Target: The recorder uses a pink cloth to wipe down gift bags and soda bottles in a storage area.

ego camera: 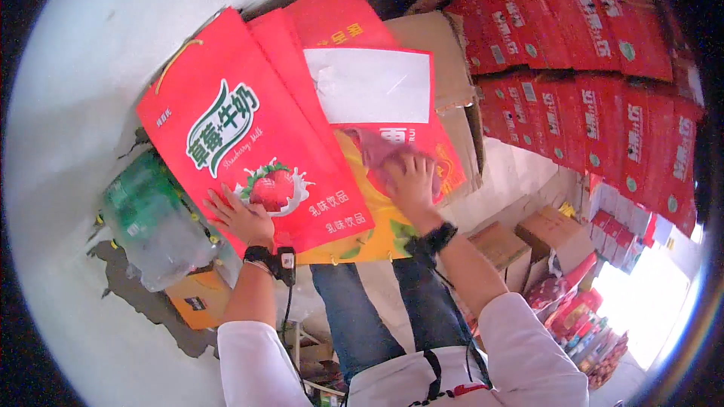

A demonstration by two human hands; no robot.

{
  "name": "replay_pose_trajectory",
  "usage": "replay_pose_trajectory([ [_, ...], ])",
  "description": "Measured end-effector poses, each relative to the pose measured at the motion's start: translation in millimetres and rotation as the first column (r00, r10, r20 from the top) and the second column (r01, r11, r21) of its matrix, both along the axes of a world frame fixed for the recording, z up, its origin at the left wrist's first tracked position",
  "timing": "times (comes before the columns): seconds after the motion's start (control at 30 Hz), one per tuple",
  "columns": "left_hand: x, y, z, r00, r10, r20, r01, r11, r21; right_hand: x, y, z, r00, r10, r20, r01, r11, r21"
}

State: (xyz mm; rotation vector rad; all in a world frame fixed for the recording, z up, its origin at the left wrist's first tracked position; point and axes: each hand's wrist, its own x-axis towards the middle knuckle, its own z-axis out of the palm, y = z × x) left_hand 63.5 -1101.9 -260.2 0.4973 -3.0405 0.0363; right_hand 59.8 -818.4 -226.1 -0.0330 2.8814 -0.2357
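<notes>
My left hand [242,217] lies flat with spread fingers on a red carton sleeve or gift bag [226,68], printed with a strawberry picture and bearing a yellow cord handle. A crumpled mauve cloth [376,155] is bunched under my right hand [412,183], which presses it down. Beneath the cloth are a yellow printed bag [384,220] and a red bag with a white panel [379,85]. These flat bags overlap in a pile, with another red one [339,17] at the far side. A brown cardboard box [430,34] shows under the pile.
Red cartons [565,102] are stacked high at the right. Brown cardboard boxes [551,232] stand on the floor below them. A plastic-wrapped green pack [147,203] and an orange box [198,297] sit at the left, by a white wall [73,124] with damaged plaster.
</notes>
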Motion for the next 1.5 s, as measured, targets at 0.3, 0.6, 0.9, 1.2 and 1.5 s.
replay_pose_trajectory([
  [0.3,3.8,-3.2,1.4,1.000,-0.002,0.014,0.003,0.998,-0.063,119.6,-27.1,-4.4,0.978,0.070,-0.199,-0.112,0.971,-0.209],
  [0.6,5.8,-6.9,-9.8,1.000,0.000,0.028,0.002,0.998,-0.061,-55.1,18.9,-12.7,0.954,-0.176,-0.244,0.163,0.984,-0.073],
  [0.9,0.1,-3.5,3.5,0.999,0.025,0.026,-0.024,1.000,-0.010,50.1,-18.5,-13.3,0.975,0.165,0.151,-0.162,0.986,-0.029],
  [1.2,5.3,-11.3,3.6,0.997,0.041,0.062,-0.042,0.999,0.013,18.7,2.2,2.5,0.970,0.180,0.161,-0.175,0.983,-0.046],
  [1.5,1.8,-11.6,7.1,0.994,0.059,0.088,-0.065,0.996,0.068,-1.0,-22.5,-25.2,0.973,0.174,-0.150,-0.151,0.977,0.152],
])
